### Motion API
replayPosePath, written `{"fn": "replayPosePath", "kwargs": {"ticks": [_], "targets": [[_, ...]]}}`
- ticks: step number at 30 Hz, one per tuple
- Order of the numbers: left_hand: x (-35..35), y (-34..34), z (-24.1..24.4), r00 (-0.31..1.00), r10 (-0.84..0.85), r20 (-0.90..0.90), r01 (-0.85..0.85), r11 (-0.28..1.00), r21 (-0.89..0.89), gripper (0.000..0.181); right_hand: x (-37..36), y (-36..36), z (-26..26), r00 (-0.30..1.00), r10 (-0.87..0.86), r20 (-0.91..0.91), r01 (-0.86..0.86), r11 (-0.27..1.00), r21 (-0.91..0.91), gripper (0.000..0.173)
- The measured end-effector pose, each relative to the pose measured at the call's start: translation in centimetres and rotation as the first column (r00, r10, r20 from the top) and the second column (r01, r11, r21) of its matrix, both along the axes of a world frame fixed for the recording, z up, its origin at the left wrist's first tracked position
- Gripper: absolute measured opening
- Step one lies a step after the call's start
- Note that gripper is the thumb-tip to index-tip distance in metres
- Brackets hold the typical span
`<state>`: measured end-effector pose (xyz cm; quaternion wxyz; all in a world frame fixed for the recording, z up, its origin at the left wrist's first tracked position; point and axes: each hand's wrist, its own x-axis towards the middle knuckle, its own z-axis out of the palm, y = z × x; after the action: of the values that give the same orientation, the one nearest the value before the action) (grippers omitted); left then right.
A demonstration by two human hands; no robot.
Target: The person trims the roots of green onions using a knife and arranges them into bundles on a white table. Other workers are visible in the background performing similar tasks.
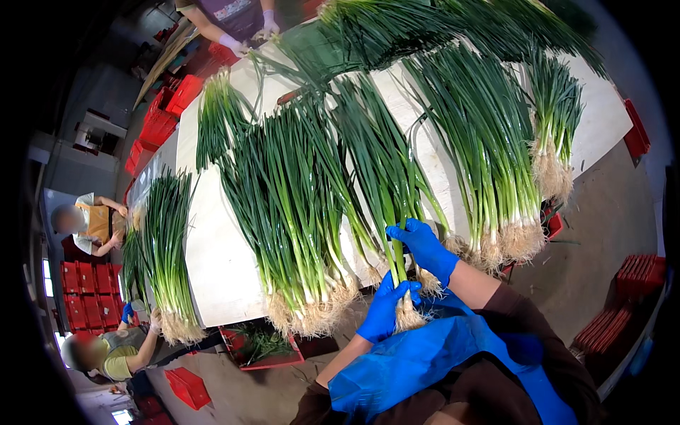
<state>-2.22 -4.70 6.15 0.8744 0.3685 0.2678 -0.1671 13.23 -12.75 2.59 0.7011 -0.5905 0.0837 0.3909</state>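
Both my hands wear blue gloves. My left hand (pixel 387 308) is closed around the white lower stems of a few green onions (pixel 398 255), just above their pale roots. Higher up the same stems, my right hand (pixel 424 247) holds them with thumb and fingers. The long dark leaves reach away over the table. To the left lies a wide bunch of green onions (pixel 297 228) with roots at the near edge. Another wide bunch (pixel 489 186) lies to the right, beside a shorter bunch (pixel 555 117).
A white table (pixel 223 265) bears more bunches. Under its near edge stands a red crate (pixel 265 358) holding leaf scraps. A co-worker (pixel 228 21) handles onions at the far side; two others (pixel 98 220) are at the left. Red crates (pixel 616 324) are stacked at lower right.
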Motion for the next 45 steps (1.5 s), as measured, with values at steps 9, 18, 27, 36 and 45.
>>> {"fn": "replayPosePath", "kwargs": {"ticks": [9, 18, 27, 36, 45], "targets": [[2.9, 1.4, -2.0, 0.975, 0.209, -0.077, -0.219, 0.962, -0.164, 0.034, -1.1, -0.2, 2.4, 0.988, -0.146, 0.043, 0.135, 0.973, 0.187, 0.023], [5.3, 2.0, -1.8, 0.988, 0.067, -0.14, -0.082, 0.991, -0.108, 0.034, -3.4, -5.1, 6.5, 0.988, -0.045, -0.148, 0.076, 0.974, 0.215, 0.022], [3.7, 1.1, -2.2, 0.995, 0.097, -0.039, -0.084, 0.964, 0.252, 0.032, -3.2, -19.1, 13.3, 0.705, -0.63, 0.326, 0.658, 0.752, 0.032, 0.018], [2.5, -1.7, -0.3, 0.986, 0.167, 0.011, -0.159, 0.915, 0.371, 0.027, -2.6, -39.8, 8.2, 0.135, -0.732, 0.667, 0.905, 0.365, 0.218, 0.034], [0.4, -3.3, -0.1, 0.98, 0.192, 0.061, -0.199, 0.886, 0.418, 0.029, -2.6, -51.6, 8.5, -0.111, -0.503, 0.857, 0.979, 0.094, 0.182, 0.029]]}}
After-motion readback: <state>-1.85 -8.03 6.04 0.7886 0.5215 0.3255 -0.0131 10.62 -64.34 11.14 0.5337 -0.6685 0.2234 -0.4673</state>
